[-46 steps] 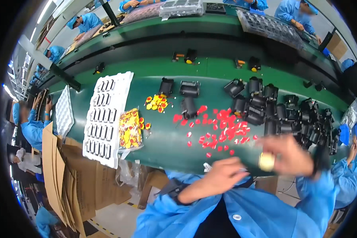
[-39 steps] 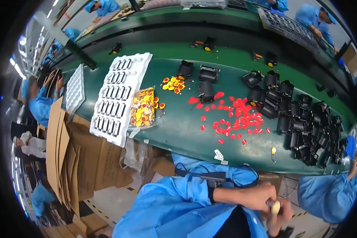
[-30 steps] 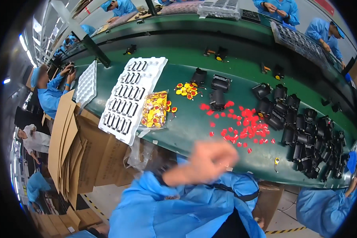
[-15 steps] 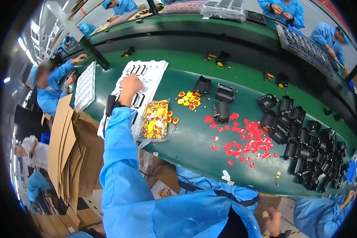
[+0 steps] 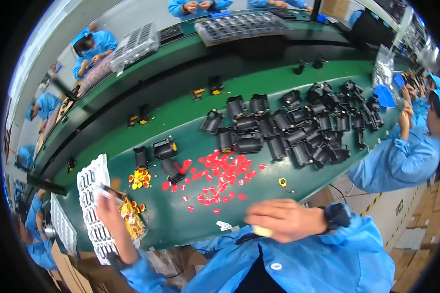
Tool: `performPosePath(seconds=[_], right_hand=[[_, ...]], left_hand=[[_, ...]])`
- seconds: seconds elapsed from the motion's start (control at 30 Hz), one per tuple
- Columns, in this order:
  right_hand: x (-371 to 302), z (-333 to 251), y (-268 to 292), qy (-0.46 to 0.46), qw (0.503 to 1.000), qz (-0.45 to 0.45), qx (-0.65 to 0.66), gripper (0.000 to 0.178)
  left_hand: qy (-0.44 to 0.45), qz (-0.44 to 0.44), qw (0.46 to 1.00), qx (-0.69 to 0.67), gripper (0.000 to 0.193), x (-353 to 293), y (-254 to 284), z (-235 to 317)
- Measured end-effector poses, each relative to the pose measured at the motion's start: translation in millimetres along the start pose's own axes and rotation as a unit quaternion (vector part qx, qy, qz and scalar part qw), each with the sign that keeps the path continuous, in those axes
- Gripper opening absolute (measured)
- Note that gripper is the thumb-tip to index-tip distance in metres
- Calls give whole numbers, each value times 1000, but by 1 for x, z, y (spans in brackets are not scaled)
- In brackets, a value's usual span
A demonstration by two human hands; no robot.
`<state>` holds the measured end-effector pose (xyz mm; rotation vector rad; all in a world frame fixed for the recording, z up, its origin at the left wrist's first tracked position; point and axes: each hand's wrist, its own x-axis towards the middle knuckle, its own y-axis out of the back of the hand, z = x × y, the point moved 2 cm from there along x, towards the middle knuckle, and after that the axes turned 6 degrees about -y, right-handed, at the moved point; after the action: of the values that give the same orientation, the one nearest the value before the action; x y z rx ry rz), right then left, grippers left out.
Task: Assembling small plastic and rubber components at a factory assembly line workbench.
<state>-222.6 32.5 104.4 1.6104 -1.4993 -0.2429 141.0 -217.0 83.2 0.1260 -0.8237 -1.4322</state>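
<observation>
Blue sleeves frame both your arms at the near edge of the green desk (image 5: 190,117). Your left hand (image 5: 108,202) is raised at the near left, forearm running up from the lower edge, its grip pinching a small dark part (image 5: 106,188) between fingertips, just over the white tray (image 5: 94,210) of slotted dark pieces. Blur hides the part's exact shape; it looks thin, dark and slightly shiny. Your right hand (image 5: 283,219) lies palm-down close to your chest, knuckles toward the desk, wrist wearing a dark watch (image 5: 336,216). Its fingers curl around a small pale yellow object (image 5: 262,231) that peeks out at the near side, so that grip is pressed together on it. Beside the tray sits a clear bag of yellow pieces (image 5: 130,219), with a loose yellow heap (image 5: 141,178) just beyond. Red tabs (image 5: 215,178) scatter across the middle of the desk, and black housings (image 5: 298,127) crowd the far right. Another person in blue (image 5: 401,156) works at the right.
</observation>
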Motion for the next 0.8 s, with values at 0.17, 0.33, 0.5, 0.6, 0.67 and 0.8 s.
performPosePath(seconds=[0.17,0.33,0.5,0.6,0.67,0.8], right_hand=[[51,-23,-17,125,978,-49,-162,49],[20,-11,-25,169,966,-62,-186,35],[14,-13,-30,189,958,-69,-206,29],[20,-20,-32,201,960,-75,-182,25],[21,-23,-33,192,963,-86,-166,26],[32,-17,-35,171,966,-115,-158,35]], left_hand=[[106,-309,858,-396,6,-138,-93,110],[121,-390,794,-450,25,-175,-111,123],[43,-408,838,-358,27,-181,-114,120],[67,-388,817,-422,26,-180,-107,124],[106,-334,810,-471,15,-179,-109,134],[145,-249,841,-458,12,-190,-112,127]])
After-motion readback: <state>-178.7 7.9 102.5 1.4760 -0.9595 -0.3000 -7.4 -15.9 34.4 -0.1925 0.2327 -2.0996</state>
